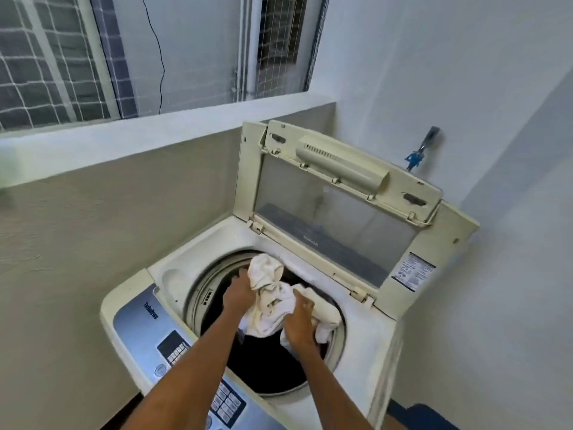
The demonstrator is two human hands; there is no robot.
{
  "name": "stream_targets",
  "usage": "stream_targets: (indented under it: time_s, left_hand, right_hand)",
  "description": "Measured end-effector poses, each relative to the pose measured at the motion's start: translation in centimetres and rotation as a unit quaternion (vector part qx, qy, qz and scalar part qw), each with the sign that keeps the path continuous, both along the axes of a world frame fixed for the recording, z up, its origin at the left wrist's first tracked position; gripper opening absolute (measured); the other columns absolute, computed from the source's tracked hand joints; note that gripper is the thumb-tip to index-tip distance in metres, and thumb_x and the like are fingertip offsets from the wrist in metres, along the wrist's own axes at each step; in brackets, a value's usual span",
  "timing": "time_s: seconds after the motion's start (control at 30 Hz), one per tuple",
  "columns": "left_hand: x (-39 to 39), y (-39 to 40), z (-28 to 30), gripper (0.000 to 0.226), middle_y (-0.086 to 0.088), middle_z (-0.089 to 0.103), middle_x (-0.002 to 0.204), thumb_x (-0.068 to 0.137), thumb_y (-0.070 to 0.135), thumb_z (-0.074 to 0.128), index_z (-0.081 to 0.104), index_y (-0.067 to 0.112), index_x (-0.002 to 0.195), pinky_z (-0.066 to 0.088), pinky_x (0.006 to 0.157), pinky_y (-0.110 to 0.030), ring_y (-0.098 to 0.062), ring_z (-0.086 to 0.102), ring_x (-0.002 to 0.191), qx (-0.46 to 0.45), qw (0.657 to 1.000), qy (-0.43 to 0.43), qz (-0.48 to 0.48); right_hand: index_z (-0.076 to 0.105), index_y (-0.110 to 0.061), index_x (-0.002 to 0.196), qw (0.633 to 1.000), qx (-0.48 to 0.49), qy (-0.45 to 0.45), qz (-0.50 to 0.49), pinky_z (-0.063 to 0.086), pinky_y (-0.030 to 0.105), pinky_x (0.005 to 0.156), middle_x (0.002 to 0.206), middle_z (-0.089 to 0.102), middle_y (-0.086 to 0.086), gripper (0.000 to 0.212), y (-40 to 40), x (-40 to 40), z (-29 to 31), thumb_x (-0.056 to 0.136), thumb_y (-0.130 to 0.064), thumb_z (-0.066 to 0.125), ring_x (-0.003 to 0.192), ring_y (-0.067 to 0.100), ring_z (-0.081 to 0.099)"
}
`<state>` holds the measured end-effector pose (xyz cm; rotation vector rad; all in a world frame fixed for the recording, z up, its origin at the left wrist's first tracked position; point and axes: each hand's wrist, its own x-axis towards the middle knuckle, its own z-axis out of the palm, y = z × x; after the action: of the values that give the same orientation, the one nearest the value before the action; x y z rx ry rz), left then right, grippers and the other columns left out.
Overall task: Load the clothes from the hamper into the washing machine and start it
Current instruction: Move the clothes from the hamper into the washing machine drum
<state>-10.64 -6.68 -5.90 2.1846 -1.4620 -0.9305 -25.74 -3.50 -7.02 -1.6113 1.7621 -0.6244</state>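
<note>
Both forearms reach down over the washing machine (381,330), whose lid (338,209) stands upright behind the drum opening (269,367). The left hand (238,294) and right hand (300,324) each grip a bunched white cloth (273,301) above the dark drum; the near half of the opening is unobstructed.

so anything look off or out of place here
Nothing stands out. The washing machine lid is propped open, and both hands, left hand and right hand, hold white cloth over the drum.
</note>
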Motion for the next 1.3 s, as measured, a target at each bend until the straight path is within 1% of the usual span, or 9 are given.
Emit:
stream_targets:
  time_s: [0.17, 0.3, 0.43, 0.57, 0.7, 0.9, 1.03, 1.13, 1.3]
  left_hand:
    - [1.9, -0.7, -6.0, 0.081, -0.024, 0.012, 0.153, 0.092, 0.018, 0.057, 0.001, 0.004, 0.148, 0.036, 0.105, -0.039, -0.036, 0.033, 0.136, 0.116, 0.991, -0.064, 0.027]
    - [1.5, -0.6, -10.7, 0.065, -0.023, 0.006, 0.155, 0.097, 0.021, 0.042, 0.006, 0.010, 0.150, 0.023, 0.114, -0.036, -0.035, 0.016, 0.144, 0.183, 0.977, -0.081, -0.066]
    - [0.3, -0.6, -13.6, 0.064, -0.015, 0.008, 0.158, 0.096, 0.025, 0.039, 0.007, 0.017, 0.151, 0.023, 0.115, -0.041, -0.033, 0.017, 0.144, 0.295, 0.927, -0.054, -0.226]
    - [-1.4, -0.2, -12.7, 0.059, -0.021, 0.024, 0.152, 0.098, 0.033, 0.038, 0.022, 0.004, 0.147, 0.026, 0.114, -0.038, -0.032, 0.028, 0.140, 0.259, 0.937, -0.029, -0.231]
    - [-4.7, 0.2, -8.6, 0.037, -0.019, 0.046, 0.133, 0.100, 0.024, 0.037, 0.045, 0.008, 0.132, 0.038, 0.100, -0.037, -0.033, 0.046, 0.122, 0.044, 0.991, 0.000, -0.129]
    - [-13.7, 4.8, -1.0, 0.024, -0.006, 0.058, 0.108, 0.099, 0.022, 0.035, 0.057, 0.015, 0.108, 0.042, 0.088, -0.034, -0.025, 0.055, 0.104, -0.176, 0.968, 0.060, -0.168]
    - [-21.0, 10.1, 3.6, 0.022, -0.002, 0.059, 0.110, 0.097, 0.020, 0.041, 0.057, 0.014, 0.111, 0.041, 0.083, -0.029, -0.017, 0.053, 0.103, -0.258, 0.939, 0.073, -0.217]
    - [-26.0, 13.9, 4.7, 0.024, -0.003, 0.059, 0.111, 0.097, 0.019, 0.041, 0.057, 0.013, 0.113, 0.041, 0.085, -0.028, -0.017, 0.052, 0.103, -0.278, 0.921, 0.085, -0.259]
    - [-33.5, 18.8, 0.4, 0.026, -0.014, 0.055, 0.116, 0.096, 0.018, 0.041, 0.052, 0.007, 0.116, 0.040, 0.091, -0.034, -0.027, 0.051, 0.108, -0.138, 0.915, 0.065, -0.373]
  right_hand:
    - [-0.001, -0.009, 0.150, 0.967, 0.189, -0.007, 0.169, 0.019, 0.025, 0.110, 0.157, 0.002, 0.013, 0.068, 1.2, 3.4, -7.2, 0.099, -0.021, 0.042, 0.145, 0.026, 0.013]
    - [-0.001, -0.018, 0.151, 0.931, 0.237, 0.160, 0.226, 0.010, 0.042, 0.117, 0.158, -0.001, 0.016, 0.067, 0.9, 4.1, -11.4, 0.099, -0.028, 0.039, 0.145, 0.033, 0.008]
    - [0.007, -0.028, 0.151, 0.847, 0.258, 0.318, 0.339, -0.004, 0.062, 0.111, 0.159, -0.003, 0.011, 0.064, 0.4, 2.7, -13.2, 0.097, -0.039, 0.039, 0.147, 0.031, 0.005]
    - [0.029, -0.019, 0.145, 0.913, 0.179, 0.256, 0.261, 0.025, 0.045, 0.112, 0.154, 0.021, 0.010, 0.050, -0.1, 1.2, -10.9, 0.097, -0.027, 0.040, 0.139, 0.030, 0.027]
    - [0.049, -0.019, 0.130, 0.979, 0.017, 0.172, 0.105, 0.040, 0.035, 0.097, 0.134, 0.045, 0.005, 0.035, -0.2, -2.1, -6.0, 0.096, -0.020, 0.042, 0.124, 0.022, 0.042]
    - [0.056, -0.019, 0.116, 0.987, -0.141, 0.045, -0.068, 0.040, 0.025, 0.081, 0.118, 0.054, 0.001, 0.022, 4.6, -9.6, 1.3, 0.097, -0.017, 0.043, 0.113, 0.018, 0.050]
    - [0.055, -0.017, 0.115, 0.971, -0.214, 0.043, -0.101, 0.045, 0.030, 0.082, 0.117, 0.055, 0.002, 0.022, 9.7, -16.2, 4.2, 0.095, -0.014, 0.045, 0.105, 0.019, 0.054]
    - [0.054, -0.017, 0.110, 0.966, -0.223, 0.034, -0.126, 0.048, 0.031, 0.076, 0.113, 0.055, 0.001, 0.019, 13.6, -21.3, 4.8, 0.095, -0.013, 0.045, 0.098, 0.019, 0.056]
    - [0.054, -0.014, 0.107, 0.981, -0.123, 0.025, -0.148, 0.046, 0.032, 0.076, 0.105, 0.056, 0.004, 0.019, 20.3, -28.8, 1.7, 0.093, -0.007, 0.042, 0.093, 0.019, 0.055]
